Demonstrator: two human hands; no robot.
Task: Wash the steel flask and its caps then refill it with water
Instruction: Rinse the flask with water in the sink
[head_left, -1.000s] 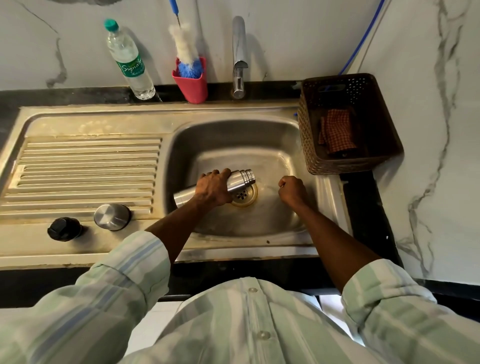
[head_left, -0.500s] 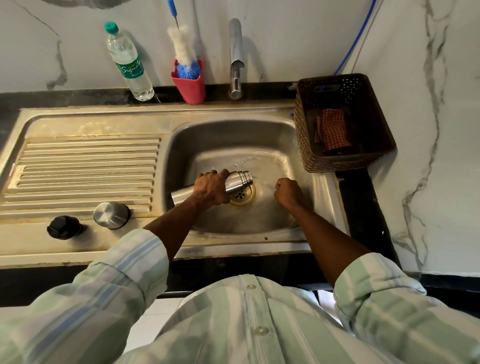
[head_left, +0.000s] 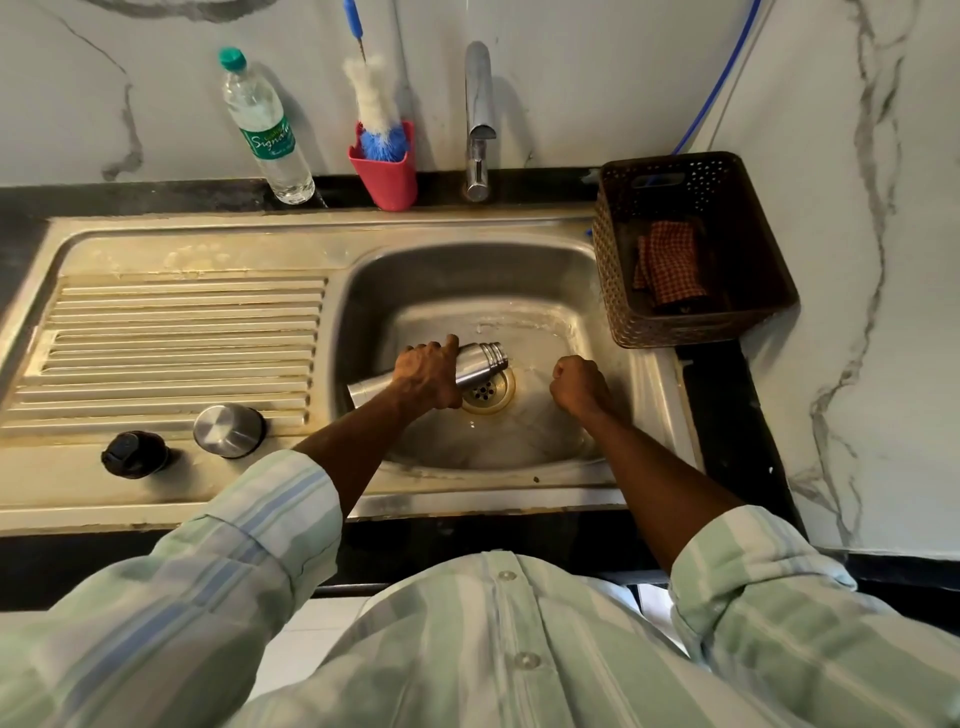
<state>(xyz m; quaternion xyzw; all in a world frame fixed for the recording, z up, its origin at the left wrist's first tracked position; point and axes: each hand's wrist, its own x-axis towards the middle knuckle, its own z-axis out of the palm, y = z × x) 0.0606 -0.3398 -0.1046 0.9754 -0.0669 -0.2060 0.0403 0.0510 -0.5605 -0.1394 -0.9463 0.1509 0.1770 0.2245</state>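
1. Stainless-steel sink unit (head_left: 171, 249) – stained, matte metal; ribbed draining board on the left, rounded basin on the right with a brass-ringed perforated drain (head_left: 488, 391). A thin film of water spreads over the basin floor at the far side of the drain, wider than a second ago – judged to be rinse water tipped from the flask.
2. Brown perforated plastic basket (head_left: 613, 291), far right, holding a red checked cloth (head_left: 670, 262).
3. Slim cylindrical steel flask (head_left: 480, 361) – brushed, threaded neck, uncapped; lying almost level over the drain, mouth to the right, much as half a second ago. Emptying looks nearly done; refilling remains.
4. Clear plastic water bottle with green cap (head_left: 265, 130), far left, against the marble wall.
5. Left hand (head_left: 428, 374) – fingers wrapped round the flask's middle.
6. Right hand (head_left: 579, 387) – curled into a fist just right of the drain, holding nothing visible; barely moved.
7. Domed steel cap (head_left: 228, 430) and black round inner cap (head_left: 135, 453), near left on the draining board, apart from each other.
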